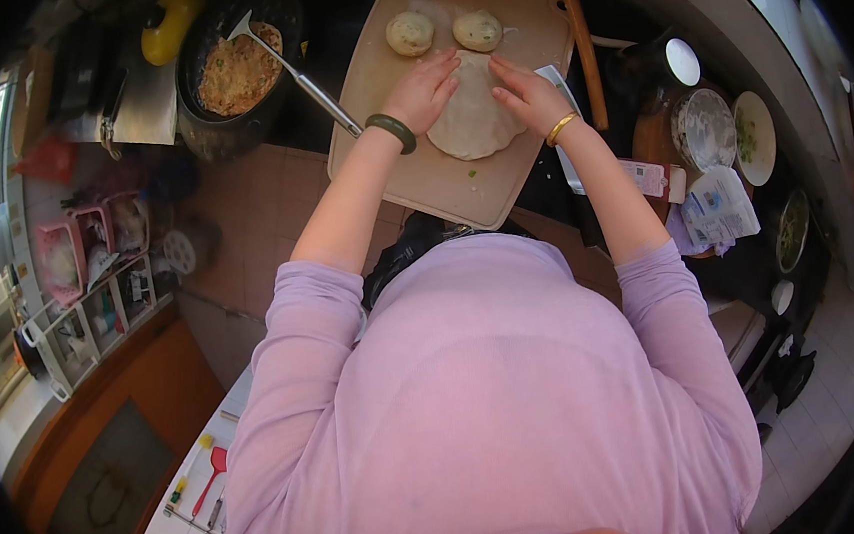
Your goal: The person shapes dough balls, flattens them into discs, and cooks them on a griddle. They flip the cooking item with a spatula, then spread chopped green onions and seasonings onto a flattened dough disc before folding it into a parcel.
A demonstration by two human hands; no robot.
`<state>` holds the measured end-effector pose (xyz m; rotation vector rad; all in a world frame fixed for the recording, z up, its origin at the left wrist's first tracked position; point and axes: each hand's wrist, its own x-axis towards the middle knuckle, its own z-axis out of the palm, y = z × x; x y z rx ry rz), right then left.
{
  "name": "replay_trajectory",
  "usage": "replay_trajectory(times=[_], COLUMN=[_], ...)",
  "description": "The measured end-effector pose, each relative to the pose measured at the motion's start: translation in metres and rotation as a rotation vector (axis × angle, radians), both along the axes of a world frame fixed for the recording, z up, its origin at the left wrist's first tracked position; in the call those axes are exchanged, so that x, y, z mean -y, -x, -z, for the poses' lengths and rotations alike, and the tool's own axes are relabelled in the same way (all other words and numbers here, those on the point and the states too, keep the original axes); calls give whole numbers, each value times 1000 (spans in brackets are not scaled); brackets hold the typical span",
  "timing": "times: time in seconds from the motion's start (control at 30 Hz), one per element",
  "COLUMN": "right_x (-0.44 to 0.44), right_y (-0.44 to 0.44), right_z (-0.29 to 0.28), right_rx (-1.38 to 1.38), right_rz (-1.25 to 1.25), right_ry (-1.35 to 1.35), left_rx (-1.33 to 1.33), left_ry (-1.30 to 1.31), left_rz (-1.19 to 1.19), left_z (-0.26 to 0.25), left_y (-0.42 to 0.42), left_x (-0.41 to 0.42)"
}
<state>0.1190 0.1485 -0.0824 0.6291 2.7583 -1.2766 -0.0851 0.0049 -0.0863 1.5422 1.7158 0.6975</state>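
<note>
A flattened round of dough [469,117] lies on a beige cutting board [428,184]. My left hand [422,93] rests at its upper left edge, fingers extended and nothing gripped. Opposite, at the upper right edge, is my right hand [530,95], its fingers also spread on or just over the dough. Just beyond the fingertips sit two dough balls, one on the left [410,33] and one on the right [478,31], both flecked with green. A green scrap [471,174] lies on the board below the dough.
To the left, a dark pan [190,82] holds a browned flatbread [240,74], with a metal spatula [299,77] across it, its handle reaching the board. A wooden rolling pin [583,51] lies right of the board. Farther right are a floury bowl [703,128], a pale bowl [755,139] and a packet [719,206].
</note>
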Motion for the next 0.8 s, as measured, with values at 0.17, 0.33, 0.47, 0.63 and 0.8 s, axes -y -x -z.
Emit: replay_trajectory(times=[0.17,0.33,0.47,0.63,0.8], right_x=[66,67,67,59,56], right_y=[-8,-22,-49,-31,-9], right_z=[17,8,9,-15,13], right_rx=[160,190,218,277,210], right_rz=[-154,-147,-188,-165,-145], right_ry=[-583,-540,-597,-533,-627], left_rx=[-705,-752,-775,-844,-786], left_ry=[11,152,84,248,-16], left_rz=[-3,7,-4,60,24], left_z=[26,14,19,-45,16], left_y=[-42,-45,-43,-64,-70], left_x=[51,60,88,50,30])
